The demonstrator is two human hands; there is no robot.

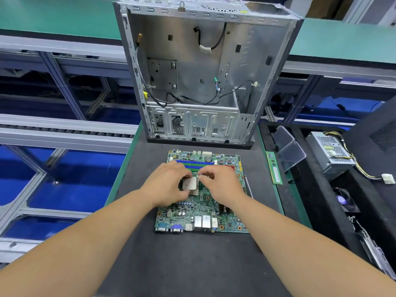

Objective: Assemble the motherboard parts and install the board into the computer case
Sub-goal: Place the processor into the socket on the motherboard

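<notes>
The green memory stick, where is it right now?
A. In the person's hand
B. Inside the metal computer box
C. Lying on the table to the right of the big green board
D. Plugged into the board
C: the memory stick lies flat by the table's right edge, apart from the motherboard, while both hands work at the board's middle and the case holds only cables.

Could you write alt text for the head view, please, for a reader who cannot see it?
Two hands, left hand and right hand, hold a square CPU over a green motherboard on a dark mat. An open, empty computer case stands behind it.
</notes>
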